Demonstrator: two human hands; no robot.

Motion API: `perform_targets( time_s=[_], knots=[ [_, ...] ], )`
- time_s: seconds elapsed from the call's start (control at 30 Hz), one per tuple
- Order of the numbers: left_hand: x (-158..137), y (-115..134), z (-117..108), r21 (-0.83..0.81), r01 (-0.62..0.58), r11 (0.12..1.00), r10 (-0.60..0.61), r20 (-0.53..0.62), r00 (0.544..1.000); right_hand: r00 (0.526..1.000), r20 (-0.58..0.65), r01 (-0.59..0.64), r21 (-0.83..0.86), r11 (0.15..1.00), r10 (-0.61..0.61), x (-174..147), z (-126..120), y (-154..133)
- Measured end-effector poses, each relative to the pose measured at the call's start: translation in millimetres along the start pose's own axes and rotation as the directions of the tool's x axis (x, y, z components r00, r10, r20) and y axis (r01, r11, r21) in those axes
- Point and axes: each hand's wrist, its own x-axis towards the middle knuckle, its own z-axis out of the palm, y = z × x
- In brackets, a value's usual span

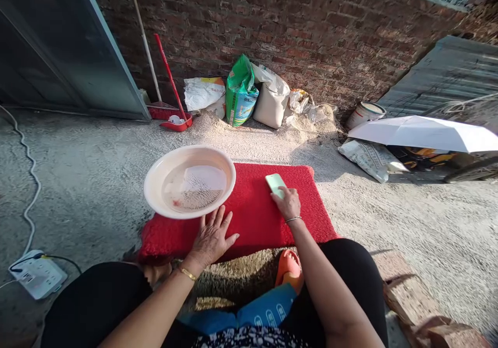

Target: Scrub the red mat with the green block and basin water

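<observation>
One round whitish basin (151, 187), holding water (194, 192) with a rippled surface, serves as the reference point and stands on the left part of one fuzzy red cloth (252, 226). Two bare hands are shown, each wrist bearing one bangle. The left hand (212, 236) lies palm down at the near side of the basin, its fingers spread and grasping nothing; whether its fingertips touch the rim cannot be told. The right hand (287, 202), to the right of the basin, has its fingers closed to the width of one pale green rectangular block (274, 181), gripped at its near end and lying on or just above the cloth, well apart from the basin. Nearer the wearer than the basin, and to its right, one orange slipper (288, 262) is visible. Beyond the basin are one red dustpan (179, 125) and, farther right, two upright sacks, one green (237, 94) and one white (270, 101), before one brick wall (311, 37). Far to the right of the basin is one open whitish umbrella (424, 133); to its near left, one white power strip (39, 275)
</observation>
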Motion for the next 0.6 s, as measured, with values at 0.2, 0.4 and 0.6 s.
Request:
perform_targets(
  time_s=[0.2, 0.4, 0.6],
  knots=[
    [-0.5, -1.3, 2.0, 0.005, 0.003, 1.0, -0.003, 0.001, 1.0, 0.845, -0.149, -0.517, 0.023, 0.856, 0.514, 12.0, -44.0, 67.1],
    [-0.1, -0.7, 0.9, 0.007, -0.005, 1.0, 0.005, -0.01, 1.0, 0.745, -0.22, -0.599, 0.192, 0.777, 0.629, 6.3, -60.4, 93.9],
    [-0.5, 0.6, 0.5, 0.006, 0.003, 1.0, -0.003, -0.008, 1.0, 0.997, -0.039, -0.052, 0.217, 0.975, 0.062, -9.7, -18.7, 26.4]
  ],
)
